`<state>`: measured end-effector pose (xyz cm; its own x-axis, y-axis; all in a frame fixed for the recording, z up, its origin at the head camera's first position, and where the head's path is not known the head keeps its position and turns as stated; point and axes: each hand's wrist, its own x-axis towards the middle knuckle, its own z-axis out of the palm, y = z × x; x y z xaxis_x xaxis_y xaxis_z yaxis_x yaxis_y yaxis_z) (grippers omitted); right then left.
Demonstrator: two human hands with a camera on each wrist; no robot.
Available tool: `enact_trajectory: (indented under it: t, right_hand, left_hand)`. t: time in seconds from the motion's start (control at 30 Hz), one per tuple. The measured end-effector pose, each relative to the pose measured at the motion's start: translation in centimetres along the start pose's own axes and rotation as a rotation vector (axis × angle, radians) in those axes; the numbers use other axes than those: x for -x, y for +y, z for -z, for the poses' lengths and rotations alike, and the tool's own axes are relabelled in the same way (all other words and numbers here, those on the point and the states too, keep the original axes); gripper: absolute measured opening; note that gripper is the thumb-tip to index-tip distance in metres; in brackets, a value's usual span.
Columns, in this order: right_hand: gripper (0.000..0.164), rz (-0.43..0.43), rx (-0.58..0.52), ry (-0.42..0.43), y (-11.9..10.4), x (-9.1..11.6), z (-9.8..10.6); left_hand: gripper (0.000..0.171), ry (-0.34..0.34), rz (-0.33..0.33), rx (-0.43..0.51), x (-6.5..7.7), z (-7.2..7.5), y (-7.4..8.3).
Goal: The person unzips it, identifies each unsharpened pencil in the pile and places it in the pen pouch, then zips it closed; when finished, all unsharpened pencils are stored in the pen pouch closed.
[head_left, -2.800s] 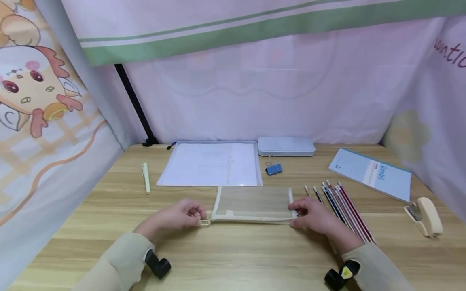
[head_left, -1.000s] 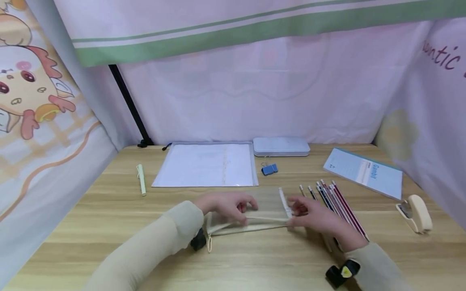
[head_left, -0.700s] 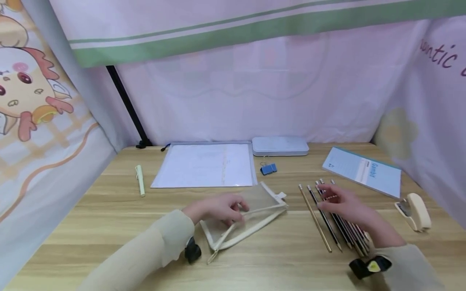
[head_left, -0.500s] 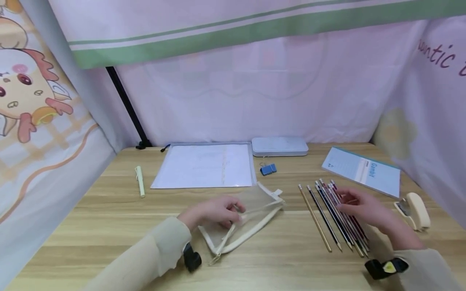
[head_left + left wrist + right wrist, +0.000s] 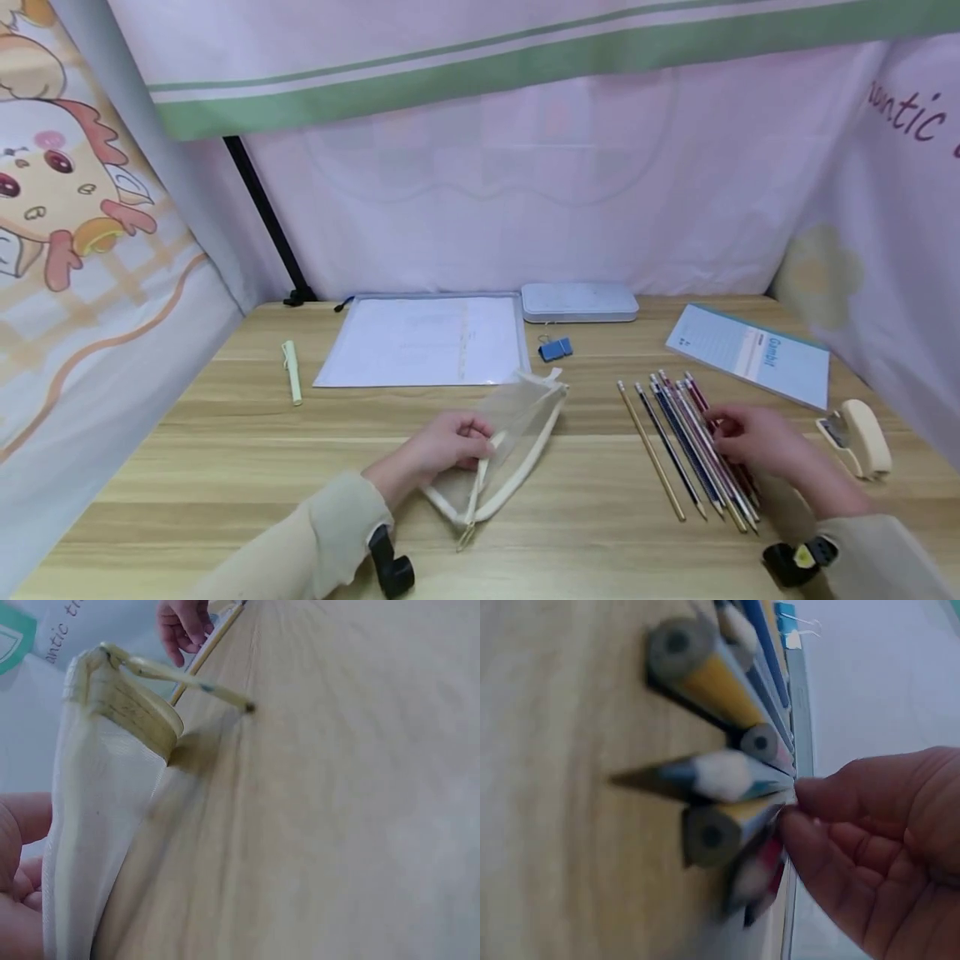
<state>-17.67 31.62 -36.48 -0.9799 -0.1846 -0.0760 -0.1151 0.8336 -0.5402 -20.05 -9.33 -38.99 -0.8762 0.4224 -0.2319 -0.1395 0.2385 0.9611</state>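
Mesh pouch (image 5: 510,450): pale, see-through, white-bound; lies at a slant on the table, between the two hands and in front of the folder; zipped edge parted.
Zip pull (image 5: 466,536): at the near corner of the pouch.
Left hand (image 5: 450,446): pinches the pouch at its bound edge, thumb on one side, fingers curled behind.
Right hand (image 5: 757,437): fingertips touch the right side of the pencil bundle; thumb and forefinger tips lie close together. Whether a pencil is held between them cannot be told.
Pencil bundle (image 5: 697,446): right of the pouch and apart from it; dark, silver and red shafts, laid side by side. Near ends mixed in the right wrist view: some sharpened, some flat.
Gold pencil (image 5: 650,450): left of the bundle, outermost in the row.
Dark pencil (image 5: 671,450): between the gold pencil and the bundle.
Table (image 5: 247,467): wood-grained surface under all items.
Folder (image 5: 423,342): rear centre, white sheet showing.
Flat case (image 5: 580,302): pale blue, beside the folder's rear right corner.
Binder clip (image 5: 556,349): blue, in front of the flat case.
Notebook (image 5: 750,358): light blue, rear right, angled.
Stapler (image 5: 866,442): cream, far right, near the right hand.
Pen (image 5: 292,372): pale green, left of the folder.
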Motion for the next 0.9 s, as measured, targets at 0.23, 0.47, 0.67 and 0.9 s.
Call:
enact_trajectory:
  t: [0.23,0.47,0.67,0.9]
  right_hand:
    - [0.042,-0.079,0.172,-0.06,-1.9,-1.3,0.2]
    - [0.049,-0.079,0.217,-0.071,-2.0,-1.9,-0.2]
    - [0.056,-0.133,0.038,-0.029,-2.4,-1.3,0.0]
    - [0.059,-0.131,-0.357,0.158,-6.1,-1.3,-1.7]
  left_hand:
    - [0.023,0.047,-0.037,0.132,0.2,-0.1,-0.8]
    - [0.022,0.074,-0.062,0.223,0.2,-0.5,-1.0]
    - [0.023,0.079,-0.075,0.25,0.5,-1.0,-0.6]
    - [0.024,0.113,-0.08,0.295,0.5,-1.9,-0.4]
